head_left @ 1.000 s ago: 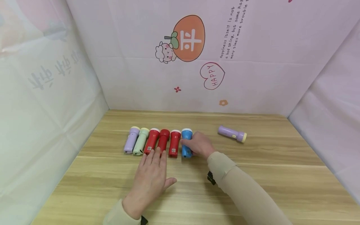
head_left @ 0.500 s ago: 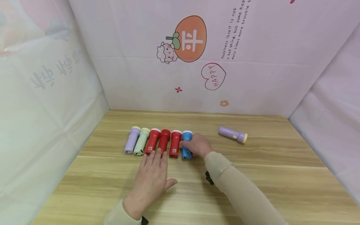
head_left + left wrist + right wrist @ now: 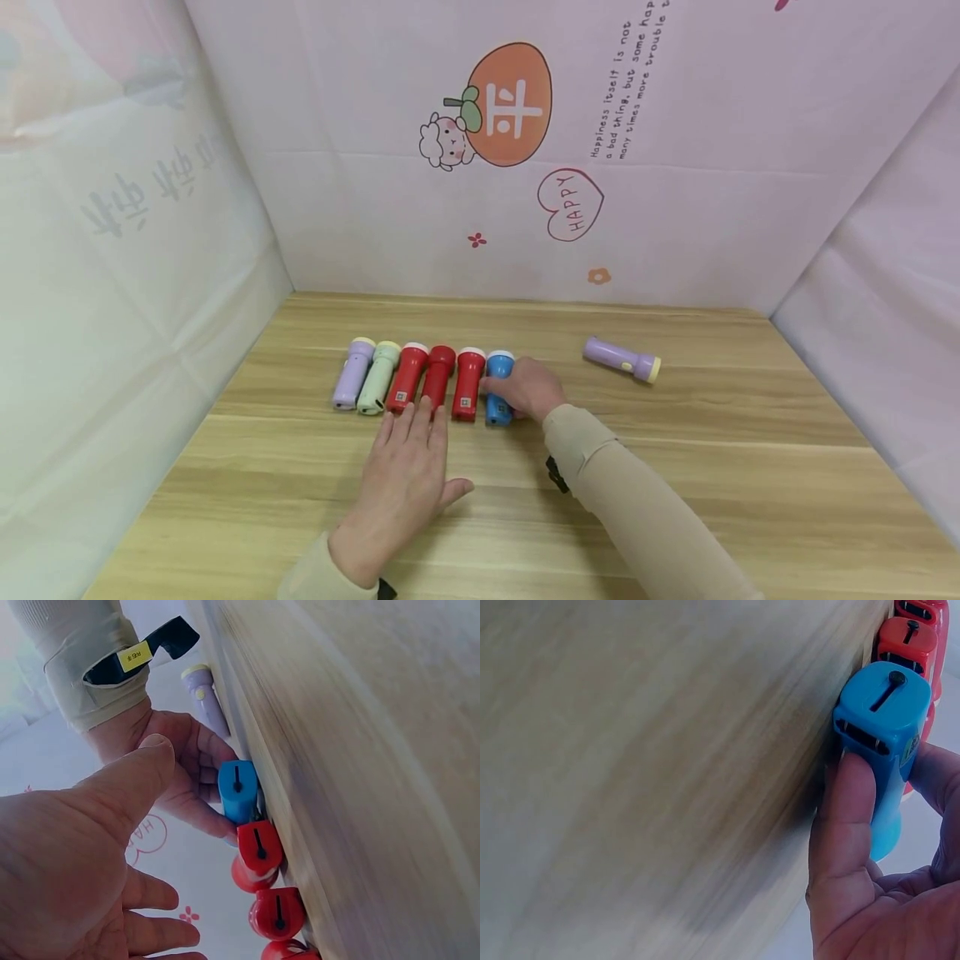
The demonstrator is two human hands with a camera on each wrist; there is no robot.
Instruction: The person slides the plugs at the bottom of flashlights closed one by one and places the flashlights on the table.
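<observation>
My right hand (image 3: 527, 387) grips a blue flashlight (image 3: 499, 389) with thumb and fingers on its two sides; the flashlight lies on the table at the right end of a row. Beside it come a red flashlight with a white rim (image 3: 468, 385), an all-red flashlight (image 3: 438, 372) and another white-rimmed red flashlight (image 3: 407, 379). Further left lie a pale green flashlight (image 3: 378, 379) and a purple flashlight (image 3: 354, 374). With fingers straight, my left hand (image 3: 405, 483) has its fingertips at the tail of the all-red flashlight; whether they touch it, I cannot tell.
A second purple flashlight (image 3: 622, 360) lies apart at the back right, its yellow head pointing right. The wooden table (image 3: 675, 517) ends at a printed cloth wall (image 3: 360, 225) behind, with more cloth at both sides.
My right hand has drawn the blue flashlight slightly towards me, its head now a little nearer than the neighbouring red one's. My left hand stays practically where it was.
</observation>
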